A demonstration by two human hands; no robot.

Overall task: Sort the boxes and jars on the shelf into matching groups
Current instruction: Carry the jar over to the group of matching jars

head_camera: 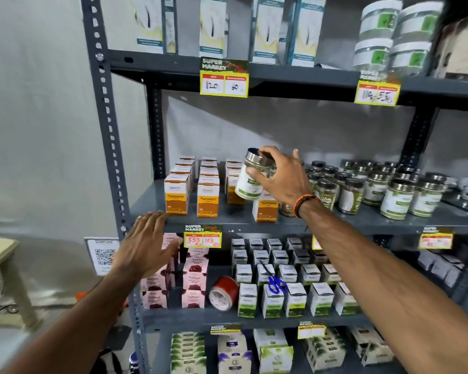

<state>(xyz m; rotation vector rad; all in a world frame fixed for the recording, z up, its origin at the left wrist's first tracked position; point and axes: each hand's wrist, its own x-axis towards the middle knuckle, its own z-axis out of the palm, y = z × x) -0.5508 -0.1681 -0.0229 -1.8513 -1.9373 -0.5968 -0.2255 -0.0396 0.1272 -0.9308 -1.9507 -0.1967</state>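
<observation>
My right hand point(278, 179) grips a jar with a steel lid and a white-green label point(250, 182), tilted in the air above the middle shelf point(227, 220). Below it stand rows of orange turmeric boxes point(176, 197), with one orange box point(265, 209) set apart at the front. More green-labelled jars point(397, 198) crowd the right half of the same shelf. My left hand point(149, 244) is spread flat, fingers apart, in front of the shelf's front edge and the pink boxes point(195, 276) below, holding nothing.
The shelf beneath holds white-green boxes point(295, 295), a red tape roll point(223, 292) and blue-handled scissors point(274, 282). Yellow price tags point(202, 237) hang on the shelf edges. Tall white boxes point(268, 28) and flat tubs point(395, 36) fill the top shelf. A pale table point(0, 255) stands at left.
</observation>
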